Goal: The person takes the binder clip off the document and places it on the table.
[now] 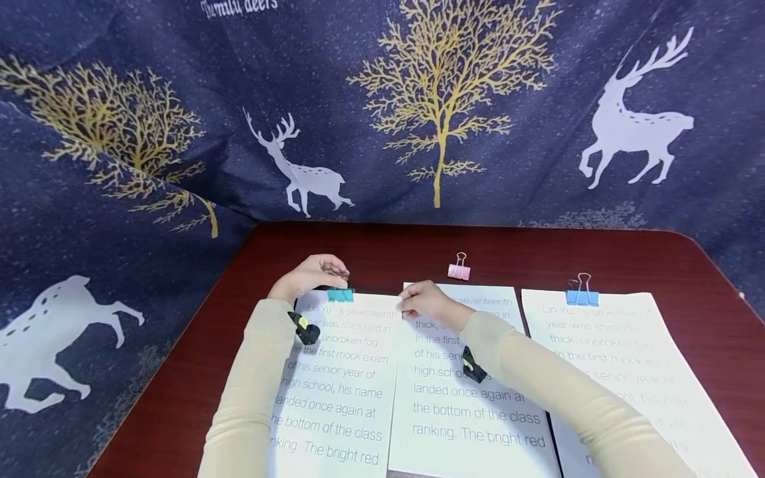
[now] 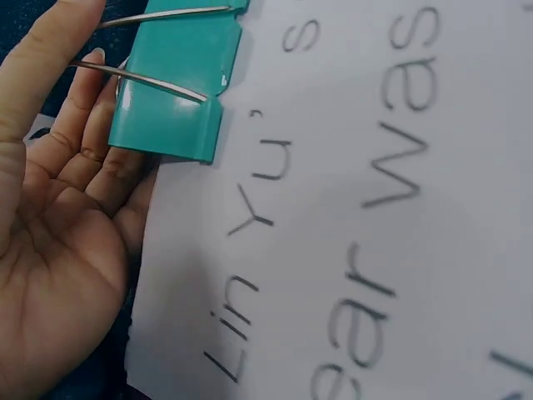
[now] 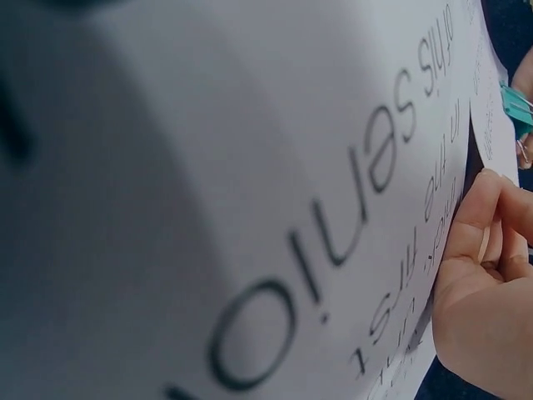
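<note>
A teal binder clip [image 1: 340, 295] sits on the top edge of the left printed sheet [image 1: 346, 398]. My left hand [image 1: 313, 272] pinches its wire handle; in the left wrist view the thumb [image 2: 42, 58] lies over the wire loop, with the other fingers behind the clip. With bent fingers, my right hand [image 1: 427, 300] pinches the left sheet's upper right corner, over the top left of the middle printed sheet [image 1: 472, 445]. In the right wrist view, the thumb and finger of that hand [image 3: 487, 283] meet at the paper's edge.
Behind the middle sheet, a pink binder clip [image 1: 459, 271] lies on the dark red table [image 1: 388, 255]. To the right, another printed sheet [image 1: 627, 372] bears a blue binder clip [image 1: 582, 297] on its top edge. A patterned blue cloth [image 1: 478, 192] hangs behind the table.
</note>
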### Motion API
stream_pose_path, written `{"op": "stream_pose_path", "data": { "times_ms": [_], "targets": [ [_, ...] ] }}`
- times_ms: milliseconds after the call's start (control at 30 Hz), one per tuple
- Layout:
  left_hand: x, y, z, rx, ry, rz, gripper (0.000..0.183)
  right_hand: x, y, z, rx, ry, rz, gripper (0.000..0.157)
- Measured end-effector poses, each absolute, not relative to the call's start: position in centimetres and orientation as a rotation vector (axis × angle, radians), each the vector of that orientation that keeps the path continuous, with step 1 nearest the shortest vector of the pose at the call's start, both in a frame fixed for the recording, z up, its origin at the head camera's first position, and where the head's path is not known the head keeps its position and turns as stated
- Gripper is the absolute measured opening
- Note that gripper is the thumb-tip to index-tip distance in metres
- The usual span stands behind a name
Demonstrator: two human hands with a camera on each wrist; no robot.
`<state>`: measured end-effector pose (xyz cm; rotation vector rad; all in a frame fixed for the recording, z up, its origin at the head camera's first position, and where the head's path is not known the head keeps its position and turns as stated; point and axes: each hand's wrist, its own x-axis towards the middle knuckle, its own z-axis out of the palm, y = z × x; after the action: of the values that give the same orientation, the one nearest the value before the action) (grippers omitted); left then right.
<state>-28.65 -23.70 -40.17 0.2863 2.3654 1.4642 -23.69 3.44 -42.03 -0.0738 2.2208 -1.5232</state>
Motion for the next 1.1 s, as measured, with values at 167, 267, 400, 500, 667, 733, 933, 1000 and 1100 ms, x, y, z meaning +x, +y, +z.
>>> {"op": "stream_pose_path", "data": {
  "times_ms": [167, 267, 400, 500, 667, 733, 933, 1000, 1100],
  "targets": [
    [-28.8, -24.0, -38.8, 0.321, 2.364, 1.545, 0.030, -23.7, 3.3, -41.9, -0.092, 2.227, -1.532, 0.009],
    [-29.0, -24.2, -38.0, 0.351, 2.363, 1.589, 0.029, -23.7, 3.1, -41.8, -0.096, 2.247, -1.523, 0.009],
    [-29.2, -24.0, -37.0, 0.390, 2.348, 1.605, 0.035, -23.6, 3.1, -41.6, -0.099, 2.284, -1.524, 0.010],
    [-28.8, -23.6, -36.5, 0.396, 2.326, 1.595, 0.044, -23.5, 3.0, -41.5, -0.104, 2.306, -1.527, 0.011],
    [-28.0, -23.2, -35.9, 0.328, 2.392, 1.551, 0.053, -23.4, 2.6, -41.3, -0.085, 2.324, -1.503, 0.011],
    [-27.8, -23.1, -35.8, 0.290, 2.432, 1.537, 0.054, -23.7, 2.5, -41.2, -0.068, 2.319, -1.506, 0.011],
    [-27.5, -22.6, -36.5, 0.215, 2.499, 1.469, 0.050, -24.6, 2.5, -41.0, -0.026, 2.339, -1.515, 0.010],
    [-27.4, -22.3, -36.9, 0.196, 2.513, 1.436, 0.051, -24.9, 2.5, -41.0, -0.028, 2.348, -1.509, 0.010],
    [-27.3, -21.9, -37.2, 0.194, 2.539, 1.390, 0.051, -25.3, 2.6, -41.1, -0.036, 2.361, -1.492, 0.011]
  ]
}}
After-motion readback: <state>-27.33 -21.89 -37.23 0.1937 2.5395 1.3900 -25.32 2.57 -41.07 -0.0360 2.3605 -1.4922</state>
